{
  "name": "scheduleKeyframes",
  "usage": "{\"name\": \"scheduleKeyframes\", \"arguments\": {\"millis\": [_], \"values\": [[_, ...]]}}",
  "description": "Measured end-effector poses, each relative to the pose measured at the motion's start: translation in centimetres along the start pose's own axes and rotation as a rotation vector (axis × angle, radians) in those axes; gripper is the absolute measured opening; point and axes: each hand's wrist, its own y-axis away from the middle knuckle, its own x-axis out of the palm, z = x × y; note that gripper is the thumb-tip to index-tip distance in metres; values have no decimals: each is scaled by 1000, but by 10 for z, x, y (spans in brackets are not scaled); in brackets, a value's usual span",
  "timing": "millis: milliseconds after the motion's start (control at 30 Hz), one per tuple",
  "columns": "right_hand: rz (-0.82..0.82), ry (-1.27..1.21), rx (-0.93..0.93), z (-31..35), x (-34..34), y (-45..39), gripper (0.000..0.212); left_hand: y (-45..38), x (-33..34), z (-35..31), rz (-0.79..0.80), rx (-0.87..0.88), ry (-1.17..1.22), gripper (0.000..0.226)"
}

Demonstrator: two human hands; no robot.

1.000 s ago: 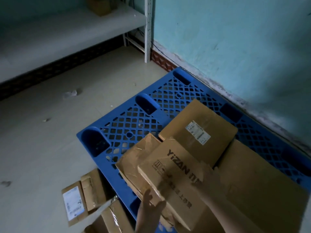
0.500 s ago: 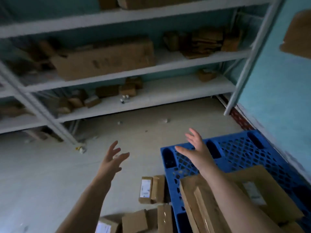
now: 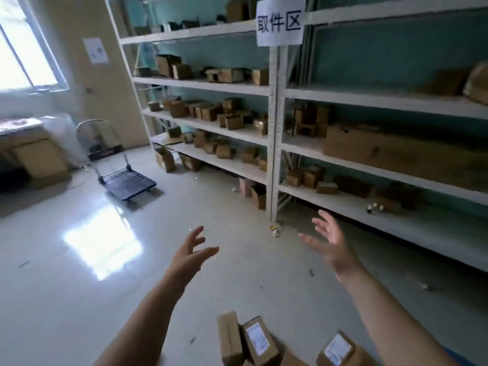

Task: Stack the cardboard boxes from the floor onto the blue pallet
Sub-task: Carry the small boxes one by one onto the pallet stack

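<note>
1. Nearest you, at the bottom edge, the cardboard boxes [image 3: 247, 339] lie loose on the floor [image 3: 79, 299], one on its side against a labelled one, with another labelled box [image 3: 338, 350] just to the right. They sit between your forearms, which probably puts them within reach for the next pick.
2. A thin blue sliver [image 3: 453, 356] shows at the lower right corner behind your right arm; it may be the blue pallet, but too little shows to be sure.
3. Your left hand [image 3: 191, 256] is raised over bare floor, fingers spread apart and holding nothing.
4. Your right hand [image 3: 331, 239] is likewise up, palm turned inward, fingers splayed and empty. Both hands float well above the boxes, so you seem to be between picks, not reaching yet.
5. Further out, a folding hand cart [image 3: 126, 180] stands on the floor near the window side, well apart from the boxes.
6. Farthest, the white shelving [image 3: 274, 143] holds many small cartons, with a paper sign [image 3: 280, 22] on the upright. Those are stored stock, likely not your load.
</note>
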Motion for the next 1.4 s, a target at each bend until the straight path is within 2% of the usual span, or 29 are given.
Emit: {"name": "scheduleKeyframes", "arguments": {"millis": [167, 333, 467, 733, 1000, 1167, 1300, 1400], "values": [[232, 26, -28, 24, 148, -6, 88, 28, -138, 37, -183, -57, 26, 63], [411, 44, -57, 27, 284, 1, 82, 51, -249, 85, -345, -118, 71, 63], [560, 58, -12, 13, 376, 11, 82, 62, -315, 128, -454, -189, 116, 64], [753, 162, 102, -24, 494, -19, 82, 34, -385, 186, -564, -323, 208, 65], [860, 155, 142, -40, 615, -123, 77, -81, -453, 199, -651, -341, 219, 65], [914, 183, 162, -53, 687, -181, 78, -152, -501, 213, -644, -332, 179, 64], [921, 236, 218, -104, 738, -205, 78, -197, -532, 268, -648, -386, 165, 63], [930, 313, 251, -189, 775, -215, 79, -232, -538, 356, -617, -474, 142, 63]]}}
